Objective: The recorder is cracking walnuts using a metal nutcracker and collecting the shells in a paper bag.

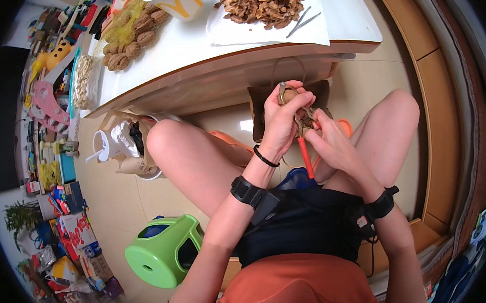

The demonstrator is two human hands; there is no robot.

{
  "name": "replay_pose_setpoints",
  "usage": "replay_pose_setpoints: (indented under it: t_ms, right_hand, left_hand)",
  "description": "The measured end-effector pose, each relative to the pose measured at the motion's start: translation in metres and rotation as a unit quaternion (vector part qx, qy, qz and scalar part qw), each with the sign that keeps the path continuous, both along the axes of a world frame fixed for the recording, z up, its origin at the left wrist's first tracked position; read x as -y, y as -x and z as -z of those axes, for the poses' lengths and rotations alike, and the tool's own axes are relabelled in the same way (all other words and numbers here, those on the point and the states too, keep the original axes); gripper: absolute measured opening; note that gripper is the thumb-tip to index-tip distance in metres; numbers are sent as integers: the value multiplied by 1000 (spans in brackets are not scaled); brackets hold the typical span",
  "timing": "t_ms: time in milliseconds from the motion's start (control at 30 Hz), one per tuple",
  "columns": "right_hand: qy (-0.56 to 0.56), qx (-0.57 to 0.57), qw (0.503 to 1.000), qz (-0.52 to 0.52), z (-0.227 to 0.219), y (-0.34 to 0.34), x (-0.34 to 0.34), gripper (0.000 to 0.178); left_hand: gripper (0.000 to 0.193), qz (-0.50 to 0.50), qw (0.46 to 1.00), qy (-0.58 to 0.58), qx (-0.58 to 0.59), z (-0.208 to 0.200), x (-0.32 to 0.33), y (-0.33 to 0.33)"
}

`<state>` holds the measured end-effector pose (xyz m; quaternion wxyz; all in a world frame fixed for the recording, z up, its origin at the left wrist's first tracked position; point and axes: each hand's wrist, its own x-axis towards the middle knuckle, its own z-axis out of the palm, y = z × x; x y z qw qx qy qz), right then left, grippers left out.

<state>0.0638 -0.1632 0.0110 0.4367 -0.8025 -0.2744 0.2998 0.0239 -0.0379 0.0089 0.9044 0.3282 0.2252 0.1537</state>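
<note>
My left hand (283, 118) is closed around the metal head of a nutcracker, with a round brown walnut (288, 95) between its jaws. One red nutcracker handle (305, 157) points down toward my lap. Close beside it, my right hand (333, 144) is closed at the tool, fingertips near a bit of red and some brown pieces; its exact grip is partly hidden. Both hands are above an open brown paper bag (255, 108) on the floor between my knees. On the table, brown walnut pieces (267, 7) are heaped on white paper (223, 33).
Tweezers (304, 22) lie beside the heap. A white paper cup (177, 0) and whole walnuts (127, 53) with yellow netting (127, 24) share the white table (354, 18). A green stool (156, 258) and a paper bag of rubbish (120, 153) stand on the floor at left.
</note>
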Motion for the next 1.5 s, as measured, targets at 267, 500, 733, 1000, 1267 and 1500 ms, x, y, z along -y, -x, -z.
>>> replay_pose_setpoints:
  t_ms: [267,500,733,1000,1267,1500]
  right_hand:
    - [-17,26,999,6,1,5,0,28]
    - [-20,-50,999,0,-4,0,-3,39]
    - [83,36,996,-23,-15,15,-4,69]
    - [93,68,993,-19,-16,14,-6,58]
    - [72,108,991,-28,24,13,-4,39]
    - [56,48,997,-31,2,6,-1,39]
  left_hand:
    - [15,-13,1000,3,-25,-4,4,-1]
    - [12,-22,999,-18,-40,4,-2,-2]
    - [12,-5,998,-37,-46,10,-7,-2]
    - [12,1,1000,22,8,9,-8,-2]
    - [15,-36,999,-1,-31,14,-1,-8]
    - [8,-45,998,7,-44,8,0,-10]
